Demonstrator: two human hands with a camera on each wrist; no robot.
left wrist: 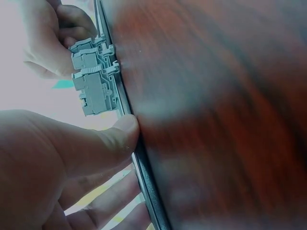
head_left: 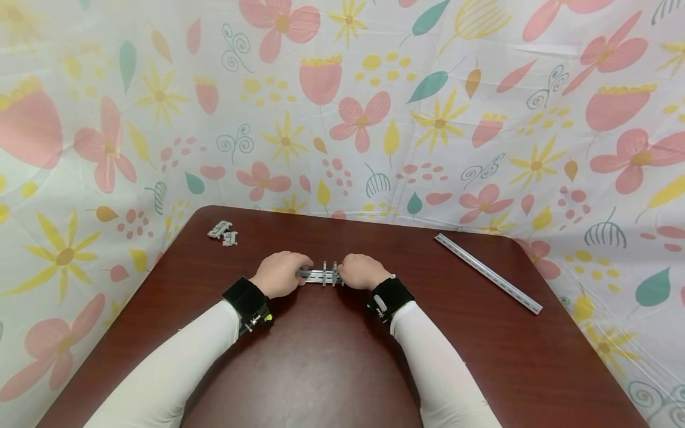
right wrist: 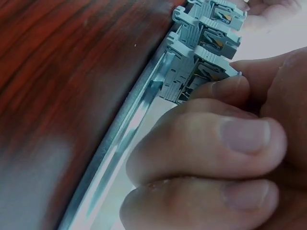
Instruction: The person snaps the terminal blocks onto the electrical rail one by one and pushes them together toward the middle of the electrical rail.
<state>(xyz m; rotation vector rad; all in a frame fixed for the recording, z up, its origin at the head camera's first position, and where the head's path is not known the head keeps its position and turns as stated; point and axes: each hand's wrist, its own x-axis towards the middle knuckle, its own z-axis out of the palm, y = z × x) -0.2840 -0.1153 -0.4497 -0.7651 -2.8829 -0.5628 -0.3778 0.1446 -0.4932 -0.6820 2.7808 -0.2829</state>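
Note:
A short slotted metal DIN rail (head_left: 314, 276) lies crosswise between the hands. Several grey terminal blocks (head_left: 324, 274) stand side by side across it, toward its right part. My left hand (head_left: 280, 274) grips the rail's left end; in the left wrist view the thumb (left wrist: 125, 125) presses along its edge. At the other side my right hand (head_left: 365, 271) has curled fingers. In the right wrist view its fingertips (right wrist: 232, 88) pinch the nearest terminal block (right wrist: 184, 72), which sits on the rail. The fingers partly cover that block.
Two loose terminal blocks (head_left: 219, 229) lie at the back left of the dark red-brown table (head_left: 321, 368). A longer slotted rail (head_left: 489, 273) lies slanted on the right side. A flower-patterned cloth (head_left: 342, 148) hangs behind the table and along its sides.

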